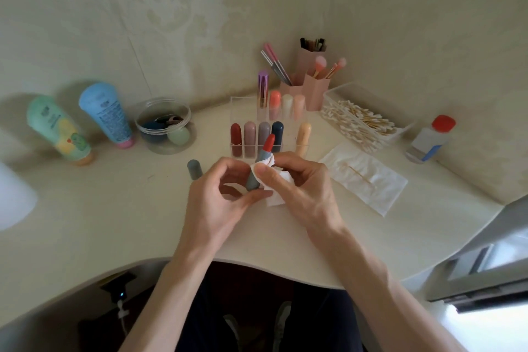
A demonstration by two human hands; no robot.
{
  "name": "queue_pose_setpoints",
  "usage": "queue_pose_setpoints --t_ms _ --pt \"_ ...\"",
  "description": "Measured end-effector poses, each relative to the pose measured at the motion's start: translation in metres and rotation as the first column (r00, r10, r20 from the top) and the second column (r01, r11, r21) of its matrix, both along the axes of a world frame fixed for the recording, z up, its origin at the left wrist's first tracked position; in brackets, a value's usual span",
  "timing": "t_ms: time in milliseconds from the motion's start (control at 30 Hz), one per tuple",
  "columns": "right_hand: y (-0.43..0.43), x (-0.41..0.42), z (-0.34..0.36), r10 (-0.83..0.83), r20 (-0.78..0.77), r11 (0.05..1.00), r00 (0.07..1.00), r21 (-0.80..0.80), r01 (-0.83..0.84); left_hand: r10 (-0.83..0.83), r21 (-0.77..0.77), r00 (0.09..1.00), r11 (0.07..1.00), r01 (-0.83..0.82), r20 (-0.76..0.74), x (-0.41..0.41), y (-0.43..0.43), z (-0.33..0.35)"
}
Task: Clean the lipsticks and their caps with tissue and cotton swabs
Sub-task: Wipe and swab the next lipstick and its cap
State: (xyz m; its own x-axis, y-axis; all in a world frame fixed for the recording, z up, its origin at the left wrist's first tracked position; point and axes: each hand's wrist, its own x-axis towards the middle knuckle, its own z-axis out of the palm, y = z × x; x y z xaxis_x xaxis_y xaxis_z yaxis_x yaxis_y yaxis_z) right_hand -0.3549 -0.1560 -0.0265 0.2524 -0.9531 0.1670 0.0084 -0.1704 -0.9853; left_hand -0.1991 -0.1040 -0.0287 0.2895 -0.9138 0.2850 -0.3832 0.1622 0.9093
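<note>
Slowly turn lipstick (253,181) gripped by curled left fingers (228,163); press tissue (275,198), pinched under right fingers (265,173), against its side.

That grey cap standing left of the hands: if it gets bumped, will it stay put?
Probably not. The grey cap stands upright, tall and narrow, on the table, so a sideways nudge would likely tip it. Its round body would then probably roll on the smooth top. The left hand, holding the lipstick, works close beside it.
</note>
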Motion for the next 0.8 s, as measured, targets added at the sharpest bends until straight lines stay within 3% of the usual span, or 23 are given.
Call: queue_pose_setpoints --t_ms 233,500,800 --pt "-0.005 -0.005 -0.004 0.061 0.028 0.998 0.998 -0.004 -0.061 -0.104 0.062 0.981 0.991 0.115 -0.162 0.008 -0.001 -0.001" --pt "-0.009 -0.005 -0.008 -0.007 0.004 0.996 1.0 -0.084 0.007 -0.198 0.052 0.942 0.974 0.22 -0.269 0.007 -0.001 -0.005" --pt "-0.011 -0.013 -0.009 -0.121 0.038 0.993 0.992 -0.001 0.121 -0.177 -0.044 0.926 0.984 0.173 -0.335 0.011 0.003 -0.002"
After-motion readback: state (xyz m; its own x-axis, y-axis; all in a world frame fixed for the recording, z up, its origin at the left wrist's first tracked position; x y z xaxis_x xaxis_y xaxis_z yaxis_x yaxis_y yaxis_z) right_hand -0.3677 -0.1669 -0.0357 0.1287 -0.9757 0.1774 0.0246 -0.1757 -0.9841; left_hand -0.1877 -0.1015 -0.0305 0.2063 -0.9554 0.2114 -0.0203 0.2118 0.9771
